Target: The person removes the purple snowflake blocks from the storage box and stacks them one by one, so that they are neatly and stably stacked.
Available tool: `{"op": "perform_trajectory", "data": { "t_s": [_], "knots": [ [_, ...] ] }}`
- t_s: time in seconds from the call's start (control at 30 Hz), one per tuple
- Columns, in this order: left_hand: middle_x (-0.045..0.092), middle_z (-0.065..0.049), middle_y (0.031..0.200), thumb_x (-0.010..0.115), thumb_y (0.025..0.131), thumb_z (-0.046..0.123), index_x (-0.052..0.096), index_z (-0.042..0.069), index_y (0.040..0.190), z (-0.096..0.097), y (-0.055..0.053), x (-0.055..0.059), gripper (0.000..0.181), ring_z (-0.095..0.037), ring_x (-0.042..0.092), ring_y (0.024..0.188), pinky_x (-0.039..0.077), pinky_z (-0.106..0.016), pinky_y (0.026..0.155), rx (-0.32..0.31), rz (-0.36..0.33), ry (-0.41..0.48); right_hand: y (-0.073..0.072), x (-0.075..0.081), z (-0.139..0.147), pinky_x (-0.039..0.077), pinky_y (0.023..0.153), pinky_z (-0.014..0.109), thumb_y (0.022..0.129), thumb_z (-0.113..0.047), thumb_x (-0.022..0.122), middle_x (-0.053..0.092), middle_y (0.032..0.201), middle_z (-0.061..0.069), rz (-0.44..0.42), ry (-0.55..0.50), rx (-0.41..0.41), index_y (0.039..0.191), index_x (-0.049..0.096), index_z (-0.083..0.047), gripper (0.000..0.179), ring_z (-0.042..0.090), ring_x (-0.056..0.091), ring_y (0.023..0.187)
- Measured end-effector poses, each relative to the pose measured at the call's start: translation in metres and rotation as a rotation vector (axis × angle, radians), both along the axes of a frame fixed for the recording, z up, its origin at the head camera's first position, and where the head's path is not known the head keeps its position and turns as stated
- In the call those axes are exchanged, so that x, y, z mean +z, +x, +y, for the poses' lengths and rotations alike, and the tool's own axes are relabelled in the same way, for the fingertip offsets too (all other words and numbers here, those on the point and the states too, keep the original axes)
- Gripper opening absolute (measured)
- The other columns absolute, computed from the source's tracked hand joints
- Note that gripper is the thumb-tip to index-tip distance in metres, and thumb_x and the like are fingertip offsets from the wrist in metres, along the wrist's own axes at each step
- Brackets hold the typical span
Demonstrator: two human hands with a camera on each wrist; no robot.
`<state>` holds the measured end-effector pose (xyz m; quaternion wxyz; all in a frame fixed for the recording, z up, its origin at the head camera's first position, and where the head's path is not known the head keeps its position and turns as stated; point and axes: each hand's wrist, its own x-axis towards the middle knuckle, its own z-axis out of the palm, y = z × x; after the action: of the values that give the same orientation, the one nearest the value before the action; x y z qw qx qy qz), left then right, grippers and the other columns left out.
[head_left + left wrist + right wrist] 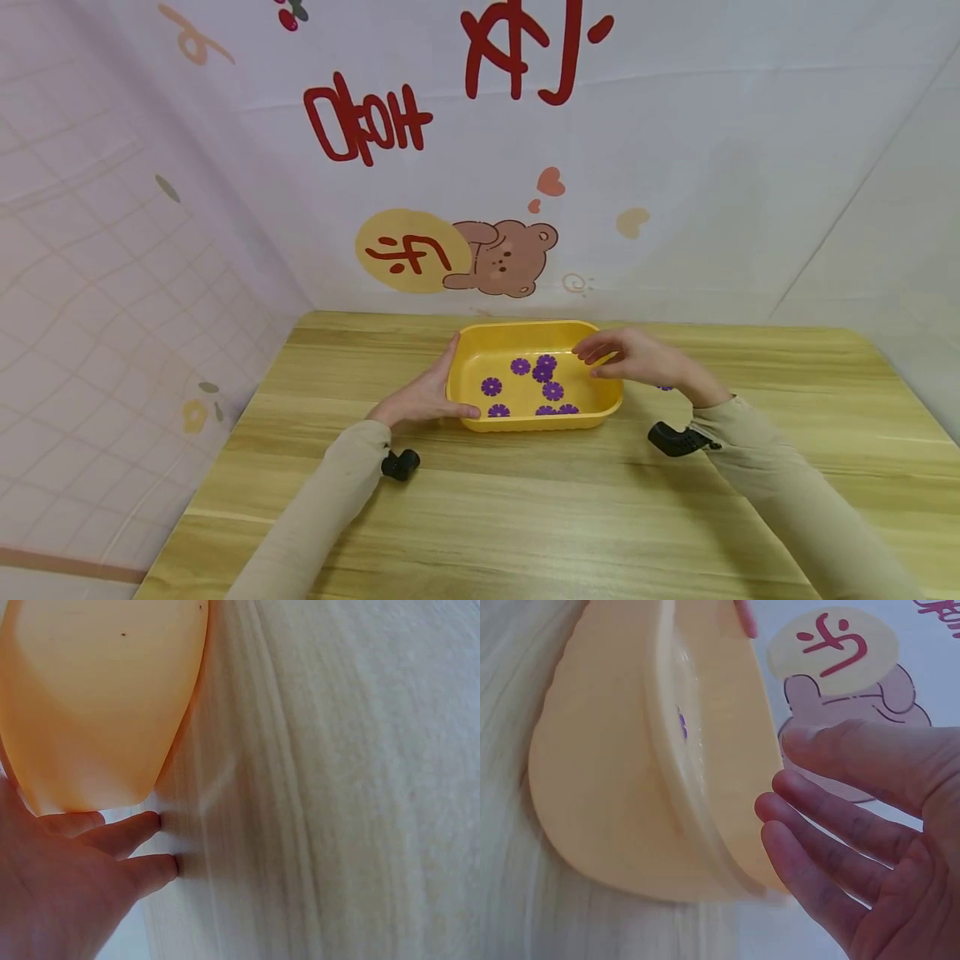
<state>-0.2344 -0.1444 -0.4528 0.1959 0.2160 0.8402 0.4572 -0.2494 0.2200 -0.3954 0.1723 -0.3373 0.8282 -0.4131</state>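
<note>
The left hand (422, 397) grips the yellow, rounded plastic tub (536, 423); the right hand (637, 357), loose-fingered, holds nothing. A low sweep might knock the outlying purple notched disc (664, 387) away.

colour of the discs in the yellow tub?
Purple discs, seen best in the head view.

Wood-grain table (487, 517) bearing a yellow tray (525, 424) and purple disc (664, 387)
</note>
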Motion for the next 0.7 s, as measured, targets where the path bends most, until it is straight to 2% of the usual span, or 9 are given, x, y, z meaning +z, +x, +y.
{"op": "perform_trajectory", "data": {
  "t_s": [0.1,0.33,0.53,0.7],
  "knots": [
    [0.007,-0.015,0.159,0.084,0.077,0.024,-0.019,0.017,0.152,0.000,0.000,-0.001,0.128,-0.021,0.055,0.112,0.027,-0.036,0.111,0.001,-0.004,-0.002,-0.003,-0.005,-0.007,0.051,0.091,0.036,0.092,-0.001,0.064,0.060,0.118,0.026,-0.026,-0.016,0.007,0.123,0.060,0.004,0.032,0.044,0.057,0.109],
    [0.000,-0.013,0.160,0.085,0.075,0.031,-0.020,0.019,0.152,-0.001,0.000,-0.002,0.130,-0.021,0.050,0.121,0.024,-0.035,0.113,0.003,-0.007,-0.008,-0.008,-0.015,-0.021,0.053,0.088,0.035,0.091,0.001,0.064,0.060,0.116,0.028,-0.025,-0.039,0.013,0.121,0.060,0.007,0.031,0.045,0.058,0.108],
    [0.000,-0.011,0.161,0.085,0.076,0.028,-0.019,0.021,0.152,-0.002,0.000,-0.003,0.130,-0.019,0.054,0.115,0.025,-0.035,0.112,0.008,-0.008,0.008,-0.012,-0.025,-0.033,0.052,0.089,0.041,0.091,0.003,0.063,0.062,0.113,0.026,0.018,-0.017,0.016,0.119,0.060,0.008,0.029,0.042,0.060,0.105],
    [0.007,-0.013,0.160,0.084,0.077,0.024,-0.019,0.022,0.153,-0.002,-0.001,-0.003,0.127,-0.020,0.058,0.109,0.029,-0.037,0.111,0.003,-0.012,0.038,-0.014,-0.029,-0.042,0.053,0.087,0.041,0.089,0.006,0.062,0.063,0.112,0.027,0.033,-0.031,0.007,0.117,0.061,0.011,0.028,0.040,0.062,0.102]
  ]
}}
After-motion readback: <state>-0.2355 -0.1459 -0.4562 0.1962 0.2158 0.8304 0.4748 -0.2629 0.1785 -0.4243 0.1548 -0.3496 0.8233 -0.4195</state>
